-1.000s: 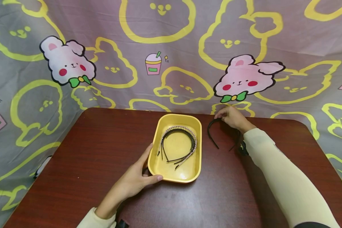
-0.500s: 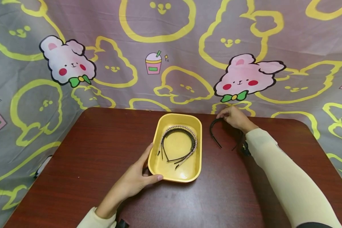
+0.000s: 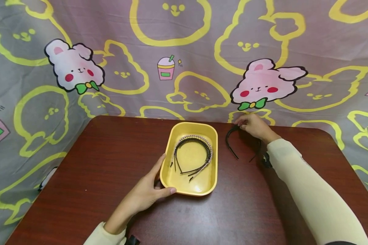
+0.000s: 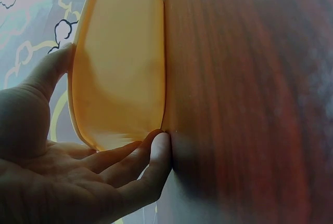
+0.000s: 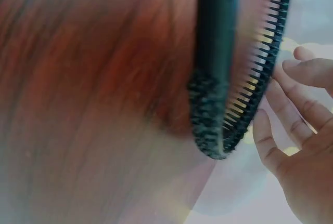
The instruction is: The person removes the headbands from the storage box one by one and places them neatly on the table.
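Black toothed plastic headband (image 3: 232, 141) lying on dark wooden table (image 3: 110, 177), right hand (image 3: 254, 125) pinching its arch; left hand (image 3: 147, 192) gripping yellow plastic tray (image 3: 213, 136). Possibly snagging teeth on headbands (image 3: 192, 154) already inside.

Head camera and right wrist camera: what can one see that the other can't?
Only the head view shows the yellow tray, the headbands inside it, the left hand holding the tray, and the bunny cloth. Only the right wrist view shows the comb teeth. Both show the right hand at the black headband on the table.
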Demonstrator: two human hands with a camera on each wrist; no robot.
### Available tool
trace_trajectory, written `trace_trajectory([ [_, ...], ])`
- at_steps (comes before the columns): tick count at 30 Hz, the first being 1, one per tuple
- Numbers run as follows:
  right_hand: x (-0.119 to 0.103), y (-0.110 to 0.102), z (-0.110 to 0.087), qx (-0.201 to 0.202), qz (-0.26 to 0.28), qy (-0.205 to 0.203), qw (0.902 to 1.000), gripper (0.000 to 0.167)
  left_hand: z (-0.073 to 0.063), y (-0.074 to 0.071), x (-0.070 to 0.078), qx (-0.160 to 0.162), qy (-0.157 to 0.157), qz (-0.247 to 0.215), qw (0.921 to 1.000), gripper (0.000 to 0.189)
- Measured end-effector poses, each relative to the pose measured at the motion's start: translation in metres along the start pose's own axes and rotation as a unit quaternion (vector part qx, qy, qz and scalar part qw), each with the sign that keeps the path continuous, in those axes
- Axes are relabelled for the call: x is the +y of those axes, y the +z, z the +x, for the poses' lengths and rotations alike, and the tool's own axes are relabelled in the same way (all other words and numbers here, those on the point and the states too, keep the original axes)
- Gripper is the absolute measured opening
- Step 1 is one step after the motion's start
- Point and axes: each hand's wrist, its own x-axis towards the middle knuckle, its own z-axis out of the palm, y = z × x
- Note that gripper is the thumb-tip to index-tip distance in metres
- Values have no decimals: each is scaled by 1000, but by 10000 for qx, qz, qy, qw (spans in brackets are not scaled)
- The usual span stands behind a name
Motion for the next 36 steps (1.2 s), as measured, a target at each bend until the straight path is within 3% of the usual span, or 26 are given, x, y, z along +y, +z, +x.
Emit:
trace_trajectory([
  [12, -13, -10, -20, 525, -43, -220, 9984, 20, -1, 0, 1, 77, -119, 55, 9999, 112],
  [23, -24, -16, -39, 567, 147, -303, 9978, 29, -1, 1, 1, 77, -42, 15, 10000, 111],
  [36, -36, -10, -60, 846, 151, -444, 9953, 24, -2, 0, 1, 68, -47, 104, 9999, 112],
])
